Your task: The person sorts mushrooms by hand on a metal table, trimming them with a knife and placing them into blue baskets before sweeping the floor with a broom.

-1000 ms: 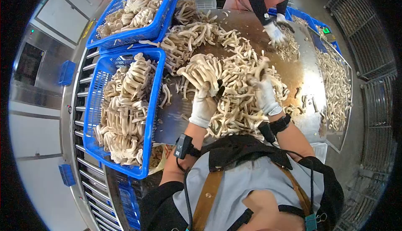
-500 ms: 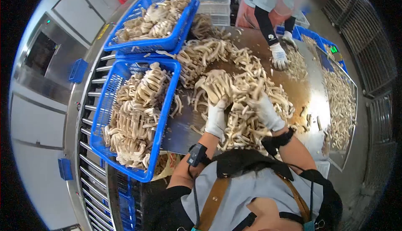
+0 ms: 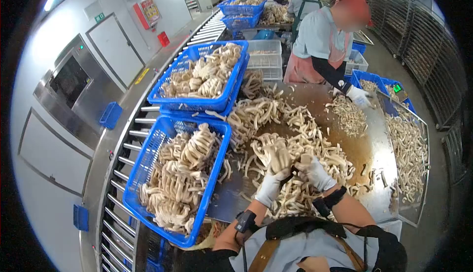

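Observation:
My left hand (image 3: pixel 271 187), in a white glove, is closed around the base of a clump of pale mushrooms (image 3: pixel 272 153) whose stems point away from me. Close beside it, my gloved right hand (image 3: pixel 317 174) has its fingers curled in toward the clump; what it grips I cannot tell. A small dark piece shows between the two hands. Under and around them, loose mushrooms (image 3: pixel 331 156) are heaped on the metal table (image 3: pixel 224 205).
To the left, blue baskets (image 3: pixel 129 193) of mushroom clumps stand along a roller conveyor (image 3: pixel 118 215). A co-worker (image 3: pixel 315 40) in a red cap works across the table, a gloved hand (image 3: pixel 359 96) near small cut pieces (image 3: pixel 349 116). A mesh-framed tray (image 3: pixel 408 156) of mushrooms lies at right.
My view has tilted upward, showing more of the room. My right hand has come closer to the clump in my left. The co-worker's hand has moved right, off the small pieces.

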